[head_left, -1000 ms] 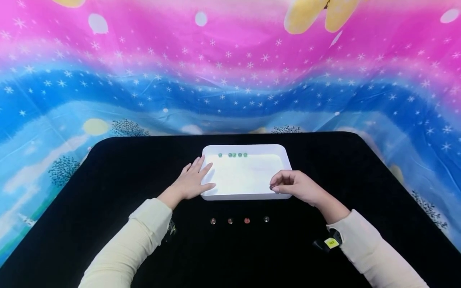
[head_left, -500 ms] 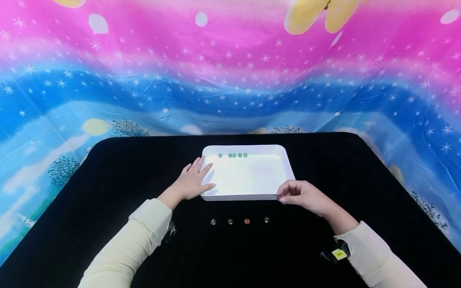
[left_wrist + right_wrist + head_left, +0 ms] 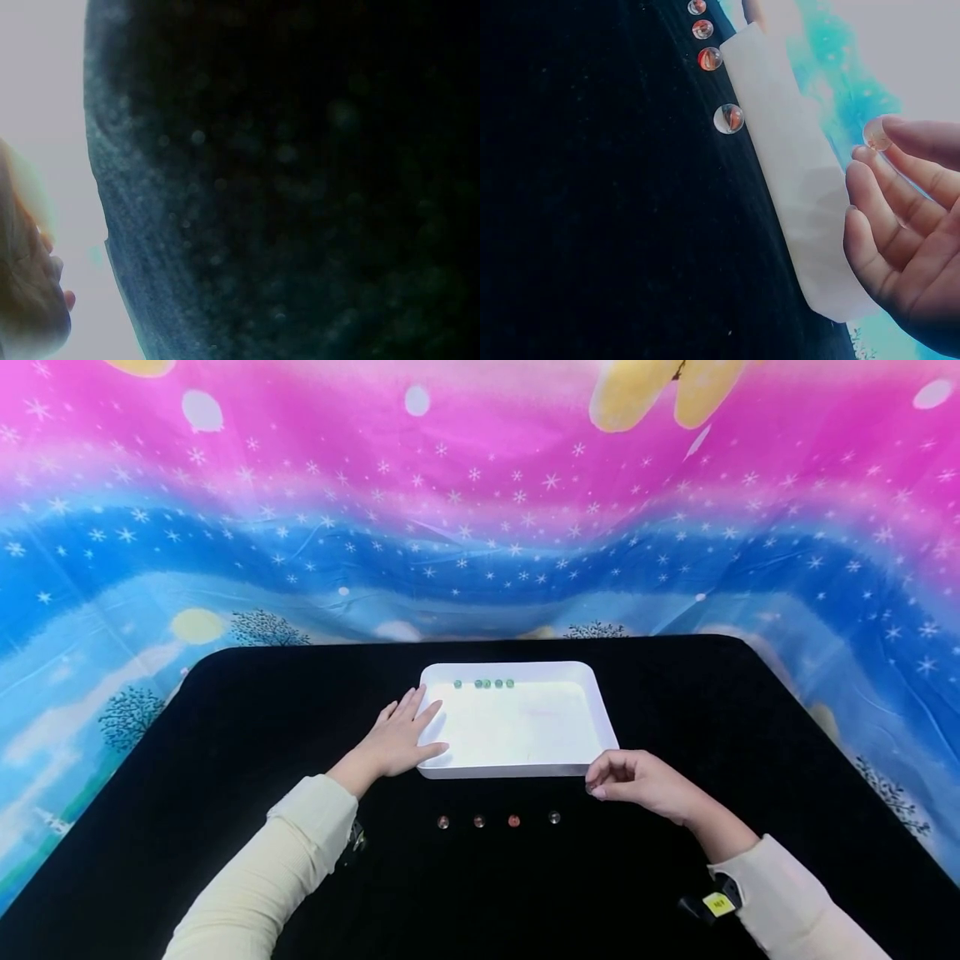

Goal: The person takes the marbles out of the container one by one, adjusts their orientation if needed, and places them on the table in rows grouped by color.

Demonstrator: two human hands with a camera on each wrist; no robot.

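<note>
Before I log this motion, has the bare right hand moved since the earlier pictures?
Yes: against the white rectangular tray, the right hand has moved rightward and nearer in the head view.

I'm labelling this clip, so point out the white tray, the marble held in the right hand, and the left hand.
White tray (image 3: 510, 772): head view, on its near wall.
Held marble (image 3: 872, 134): right wrist view, on its exposed side.
Left hand (image 3: 397, 740): head view, on its back.

The right hand is pinching a clear marble at its fingertips, and the other fingers are curving loosely below it. Behind this hand, a white tray is lying. Four more marbles, reddish inside, are resting in a row on the black desk, beside the tray.
</note>
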